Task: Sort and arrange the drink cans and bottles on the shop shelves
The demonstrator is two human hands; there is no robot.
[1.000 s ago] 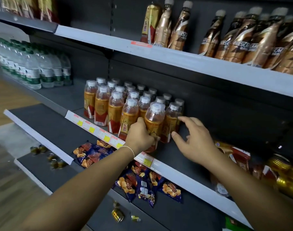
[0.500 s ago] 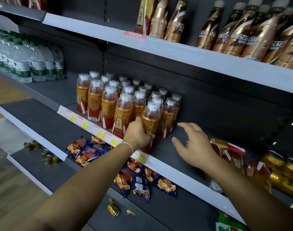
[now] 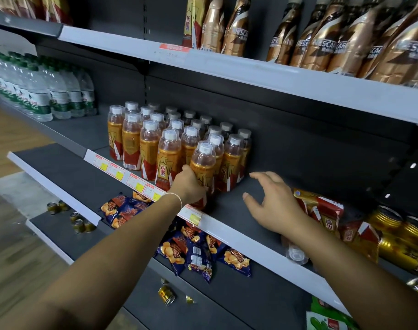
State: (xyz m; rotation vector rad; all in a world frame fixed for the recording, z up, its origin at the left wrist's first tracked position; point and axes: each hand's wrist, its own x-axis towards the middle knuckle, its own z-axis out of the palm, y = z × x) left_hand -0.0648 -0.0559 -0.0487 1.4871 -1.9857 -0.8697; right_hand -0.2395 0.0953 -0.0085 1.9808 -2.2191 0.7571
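Several orange energy-drink bottles [image 3: 150,148] with white caps stand in rows on the middle grey shelf [image 3: 274,186]. My left hand [image 3: 187,188] is wrapped around the lower body of the front right bottle [image 3: 203,163], which stands at the shelf's front edge. My right hand [image 3: 274,203] hovers open over the bare shelf just right of the bottle block, fingers spread, holding nothing. Red and gold drink cartons [image 3: 322,210] and gold cans [image 3: 393,234] lie to its right.
Brown coffee bottles [image 3: 334,44] fill the top shelf. Water bottles [image 3: 41,91] stand at the far left. Blue snack bags [image 3: 191,251] lie on the shelf below, and small gold cans [image 3: 166,294] are scattered on the lowest shelves. Wooden floor lies at left.
My right hand has drawn back from the rightmost bottles, moving right and down toward the cartons. My left hand has kept its hold on the front bottle.
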